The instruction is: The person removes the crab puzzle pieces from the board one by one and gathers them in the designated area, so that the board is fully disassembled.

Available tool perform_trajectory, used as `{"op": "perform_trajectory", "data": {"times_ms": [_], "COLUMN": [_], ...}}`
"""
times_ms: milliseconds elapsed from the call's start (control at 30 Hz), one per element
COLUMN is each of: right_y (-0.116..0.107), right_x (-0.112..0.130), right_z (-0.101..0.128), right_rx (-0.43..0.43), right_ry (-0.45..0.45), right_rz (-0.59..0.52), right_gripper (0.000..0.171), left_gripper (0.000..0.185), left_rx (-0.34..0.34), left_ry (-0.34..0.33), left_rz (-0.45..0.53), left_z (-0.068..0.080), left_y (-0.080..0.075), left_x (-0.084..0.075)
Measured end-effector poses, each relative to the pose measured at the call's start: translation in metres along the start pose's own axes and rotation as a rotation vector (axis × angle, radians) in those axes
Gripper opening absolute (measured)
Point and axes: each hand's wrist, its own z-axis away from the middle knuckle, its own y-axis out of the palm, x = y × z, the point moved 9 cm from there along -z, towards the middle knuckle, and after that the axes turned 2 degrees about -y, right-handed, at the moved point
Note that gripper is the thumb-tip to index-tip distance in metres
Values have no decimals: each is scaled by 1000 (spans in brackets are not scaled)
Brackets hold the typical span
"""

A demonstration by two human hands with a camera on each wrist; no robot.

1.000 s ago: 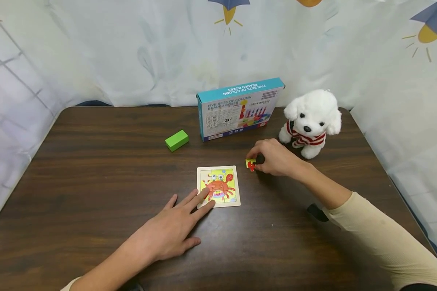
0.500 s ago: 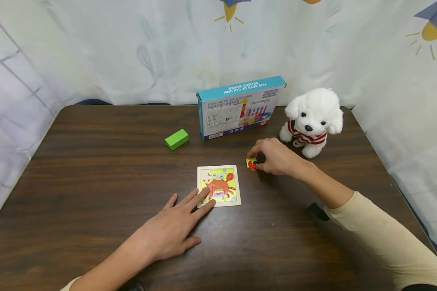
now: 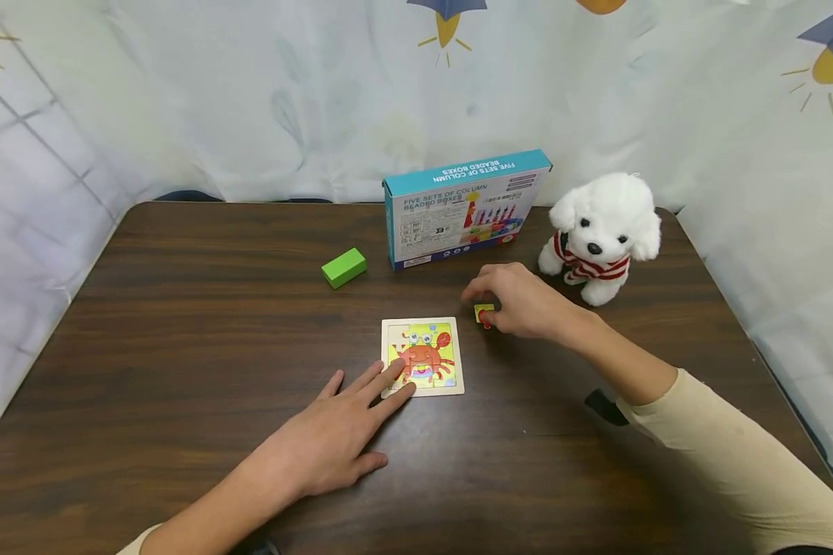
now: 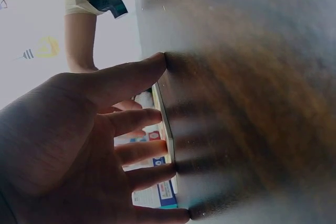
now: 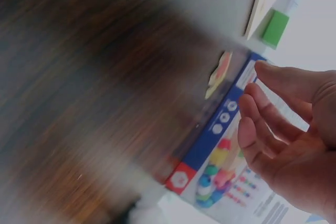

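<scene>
In the head view, the left hand (image 3: 333,443) lies flat at lower centre, straight fingers pressing the crab puzzle board (image 3: 423,356). The right hand (image 3: 521,301), right of centre, hovers loosely curled over the loose puzzle piece (image 3: 484,314), gripping nothing. The left wrist view shows spread fingers (image 4: 137,120) against the board's edge (image 4: 164,129). The right wrist view shows relaxed fingers (image 5: 268,124) off the piece (image 5: 219,74), near the blue box (image 5: 231,156).

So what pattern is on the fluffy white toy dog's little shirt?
Red and white stripes on the fluffy white toy dog's shirt, clearest in the head view.
</scene>
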Motion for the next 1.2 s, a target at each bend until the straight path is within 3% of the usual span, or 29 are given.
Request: {"op": "perform_trajectory", "data": {"times_ms": [267,600,933,1200], "right_y": [13,38,47,51], "right_x": [29,60,65,63], "right_z": [-11,-26,-30,-32], "right_rx": [13,136,200,197], "right_ry": [-86,-191,-176,-160], "right_rz": [20,-7,33,59], "right_gripper": [29,36,41,41], "left_gripper": [86,86,86,86], "left_rx": [-2,22,24,27], "left_ry": [-1,-10,-6,-6], "left_rz": [-8,-5,6,0], "left_z": [1,1,0,-1], "left_y": [0,2,2,2], "left_x": [1,1,0,0]}}
